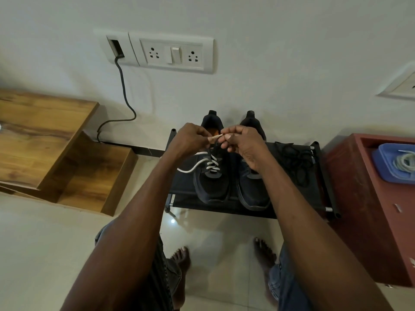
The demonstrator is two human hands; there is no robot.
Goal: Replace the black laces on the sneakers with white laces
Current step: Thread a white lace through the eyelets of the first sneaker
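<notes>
**Two sneakers, one half-laced in white**

Two dark sneakers stand side by side on a low black shoe rack (289,212), heels toward the wall edge, toes toward the near edge. From the head camera, the left sneaker (212,182) carries a white lace (212,163) crossed through its lower eyelets, with one loose end trailing off toward the rack's left edge. The right sneaker (252,187) shows no white yet.

Both hands meet just above the left sneaker's tongue. The left hand (190,140) and the right hand (240,144) each pinch the pale tip of the lace between fingertips and thumb, with a dark strand hanging just below them.

To do this step well, I judge the tip should be kept pinched tight and narrow, fed straight through the next eyelet, then drawn even so the crossings lie flat and untwisted.

A heap of black laces (294,160) lies at the rack's right side. More white lace (404,162) sits coiled in a blue tray (381,162) on the red cabinet (359,198) beside the rack.
</notes>
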